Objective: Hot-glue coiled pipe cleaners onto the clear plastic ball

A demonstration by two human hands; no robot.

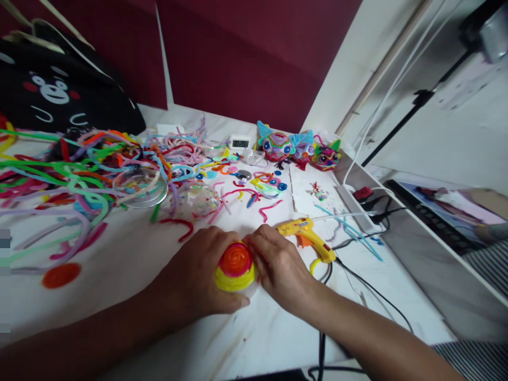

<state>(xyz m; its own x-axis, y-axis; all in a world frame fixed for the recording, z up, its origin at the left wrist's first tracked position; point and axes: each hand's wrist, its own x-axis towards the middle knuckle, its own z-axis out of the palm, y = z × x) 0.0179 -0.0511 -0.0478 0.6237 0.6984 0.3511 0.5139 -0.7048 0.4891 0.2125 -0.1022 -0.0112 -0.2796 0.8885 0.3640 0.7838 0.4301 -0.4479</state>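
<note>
Between my hands is a round ball (235,267) wrapped in coiled pipe cleaner: orange on top, a pink ring around it, yellow below, with a pale bare part at the bottom. My left hand (200,270) wraps round its left side, the thumb along the near edge. At the ball's right side, my right hand (280,264) presses bent fingers against it; its fingertips are partly hidden. Just beyond my right hand lies a yellow glue gun (307,235) with an orange trigger. A red pipe cleaner piece (182,225) curves on the table behind my left hand.
Loose pipe cleaners (79,185) heap at the left, with a clear dish (141,188) among them. An orange coiled disc (61,275) lies nearer. Several decorated animal heads (278,145) stand at the back beside a small digital clock (240,142). Black cables (373,286) cross the right side.
</note>
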